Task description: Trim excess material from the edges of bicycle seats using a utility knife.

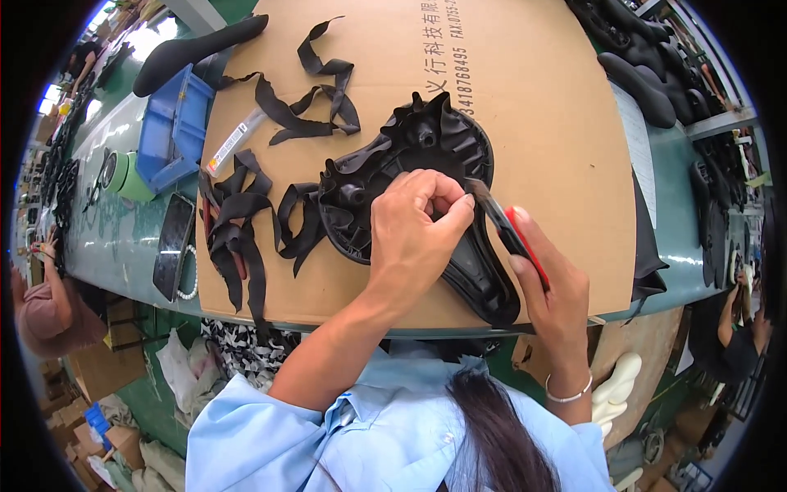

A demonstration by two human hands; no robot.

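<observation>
Position of the work: a black saddle-shaped part [443, 160] lies with its hollow side up on a cardboard sheet [566, 123], which covers part of the green desk [680, 205]. The wide end points away from the person; the narrow end [484, 287] points toward the near edge. Black cover material [410, 123] stands in loose pleats around the wide end.

State of the hands: the left hand [414, 221] is over the part, its fingers curled and its thumb and forefinger drawn together. Whether an edge of material is pinched there cannot be told. The right hand [557, 295] grips a red-and-black knife [520, 242], its blade [482, 195] directed toward the part, just beside the left thumb. Contact between blade and material cannot be confirmed.

Guidance: the step in hand appears to be knife work on the cover material. The material is best drawn taut, so that the edge slices rather than drags. Short, light strokes should give better control than one long pull and lessen the risk of scoring the shell. The left thumb is close to the blade; it should be kept out of the cutting line. The part should bear firmly on the cardboard sheet, since its curved underside may rock. Loose black strips [234, 225] to the left are best kept clear of the knife's path.
</observation>
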